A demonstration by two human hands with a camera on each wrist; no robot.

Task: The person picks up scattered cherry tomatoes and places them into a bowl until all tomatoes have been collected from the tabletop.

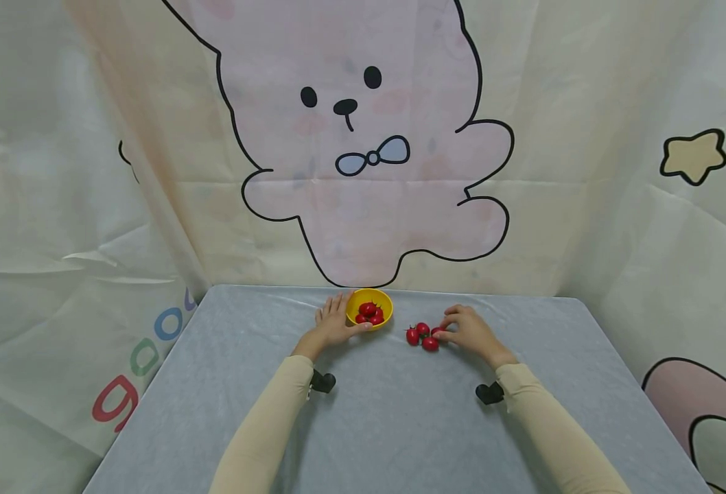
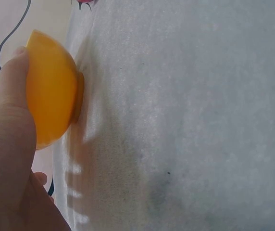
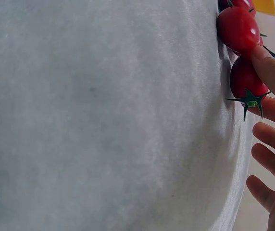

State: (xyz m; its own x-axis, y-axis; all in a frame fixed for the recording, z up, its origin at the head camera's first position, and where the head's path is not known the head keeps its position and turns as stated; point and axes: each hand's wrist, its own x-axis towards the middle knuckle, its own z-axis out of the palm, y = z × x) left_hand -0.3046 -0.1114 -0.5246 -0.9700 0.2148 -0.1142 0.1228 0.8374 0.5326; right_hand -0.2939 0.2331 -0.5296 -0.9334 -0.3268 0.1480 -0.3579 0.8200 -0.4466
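A small yellow bowl [image 1: 389, 300] stands near the far edge of the table with several red cherry tomatoes [image 1: 368, 309] inside. My left hand [image 1: 334, 329] holds the bowl from its left, thumb along the near rim; the left wrist view shows that thumb [image 2: 15, 77] against the yellow wall. Right of the bowl, my right hand [image 1: 471, 334] pinches a cherry tomato [image 3: 247, 79] with a green calyx between thumb and index finger, its other fingers spread. Beside it on the cloth lie 3 more, including a front tomato [image 1: 429, 344] and a left tomato [image 1: 412, 336].
A pale grey-blue cloth [image 1: 400, 425] covers the table. Behind it hangs a curtain [image 1: 542, 233] printed with a cartoon bear, close to the bowl. More printed fabric walls [image 1: 665, 261] stand along both sides.
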